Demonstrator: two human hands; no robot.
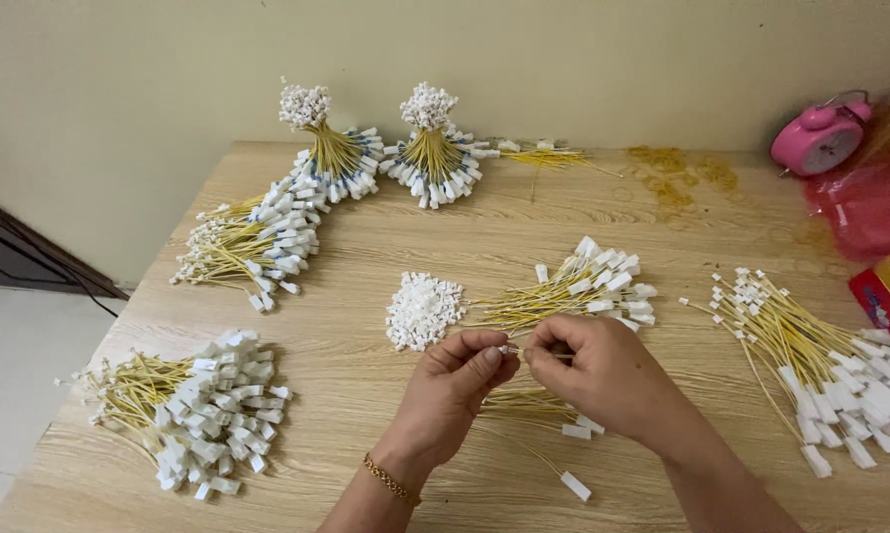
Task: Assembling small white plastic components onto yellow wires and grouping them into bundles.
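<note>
- Pinching now: the left hand and right hand nip one thin yellow wire between fingertips, just above the wooden table.
- Looks feather-light, limp and springy; best gripped near its tip, by the tiny white connector.
- Count: five loose wire bundles, two tied sheaves, one heap of white caps, one pink alarm clock.

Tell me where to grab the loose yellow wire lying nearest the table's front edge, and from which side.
Probably best to pinch the white plug at the near end of the loose yellow wire, coming from above on the front side. The plug is blocky and lies clear of the others; the wire itself is thin, flat on the table, and runs under the right hand.
</note>
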